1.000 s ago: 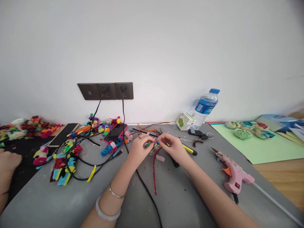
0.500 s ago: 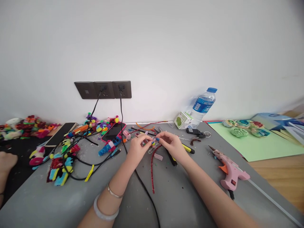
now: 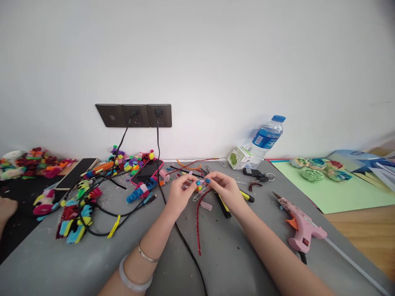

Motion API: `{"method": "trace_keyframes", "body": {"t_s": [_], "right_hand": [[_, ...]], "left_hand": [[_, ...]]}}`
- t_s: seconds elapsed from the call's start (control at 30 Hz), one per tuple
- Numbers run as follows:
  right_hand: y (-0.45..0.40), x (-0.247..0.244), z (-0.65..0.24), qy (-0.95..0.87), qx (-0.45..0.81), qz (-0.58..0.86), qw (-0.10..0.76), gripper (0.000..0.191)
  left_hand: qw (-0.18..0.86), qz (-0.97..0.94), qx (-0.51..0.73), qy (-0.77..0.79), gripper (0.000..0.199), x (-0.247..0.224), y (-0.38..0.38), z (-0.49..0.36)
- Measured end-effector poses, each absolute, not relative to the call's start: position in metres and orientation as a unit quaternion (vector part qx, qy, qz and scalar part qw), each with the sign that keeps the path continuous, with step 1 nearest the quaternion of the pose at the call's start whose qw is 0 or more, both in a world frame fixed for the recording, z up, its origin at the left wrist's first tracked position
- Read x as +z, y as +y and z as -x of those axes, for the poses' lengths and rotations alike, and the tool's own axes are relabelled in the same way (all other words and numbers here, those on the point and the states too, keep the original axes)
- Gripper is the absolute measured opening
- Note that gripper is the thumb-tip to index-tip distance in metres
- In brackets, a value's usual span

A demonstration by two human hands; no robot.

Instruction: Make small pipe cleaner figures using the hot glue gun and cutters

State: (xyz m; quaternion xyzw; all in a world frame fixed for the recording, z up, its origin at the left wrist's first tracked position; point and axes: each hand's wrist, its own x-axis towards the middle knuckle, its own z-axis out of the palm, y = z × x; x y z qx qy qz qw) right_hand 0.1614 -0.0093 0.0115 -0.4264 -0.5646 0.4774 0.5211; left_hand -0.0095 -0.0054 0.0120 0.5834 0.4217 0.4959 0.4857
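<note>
My left hand (image 3: 182,193) and my right hand (image 3: 226,190) meet over the middle of the grey table (image 3: 212,263). Their fingertips pinch a small pink-and-yellow pipe cleaner piece (image 3: 200,189), mostly hidden by the fingers. A red tinsel pipe cleaner (image 3: 198,226) curves down the table just below it. Beside it lies a short pale pink pipe cleaner piece (image 3: 206,205). Yellow-and-black plier handles (image 3: 223,204) stick out near my right hand, their other end hidden.
To the right lies a pink glue gun (image 3: 304,232). A bottle (image 3: 268,135), a small box (image 3: 238,158) and keys (image 3: 263,176) stand or lie at the back. On the left are black cables (image 3: 101,233), phones (image 3: 77,174) and colourful pipe cleaner figures (image 3: 75,220). Another person's hand (image 3: 6,209) shows far left.
Both hands stay together at nearly the same spot, with the fingers shifted slightly around the small piece. The whole view has moved a little.
</note>
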Motion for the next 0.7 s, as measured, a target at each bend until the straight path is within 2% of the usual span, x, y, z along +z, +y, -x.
{"method": "trace_keyframes", "body": {"t_s": [0.2, 0.37, 0.47, 0.7], "right_hand": [[-0.0106, 0.0149, -0.1604, -0.562, 0.484, 0.431, 0.515, 0.035], [-0.009, 0.0138, -0.1623, -0.57, 0.464, 0.448, 0.509, 0.034], [-0.0092, 0.0134, -0.1627, -0.588, 0.45, 0.454, 0.496, 0.032], [-0.013, 0.0191, -0.1603, -0.628, 0.416, 0.475, 0.454, 0.023]], "left_hand": [[0.548, -0.516, 0.499, 0.43, 0.021, 0.0156, -0.0101, 0.0046], [0.424, -0.638, 0.47, 0.437, 0.008, 0.0138, -0.0098, 0.0075], [0.354, -0.687, 0.468, 0.43, 0.011, 0.0102, -0.0078, 0.0092], [0.311, -0.728, 0.439, 0.425, 0.011, 0.0091, -0.0069, 0.0105]]}}
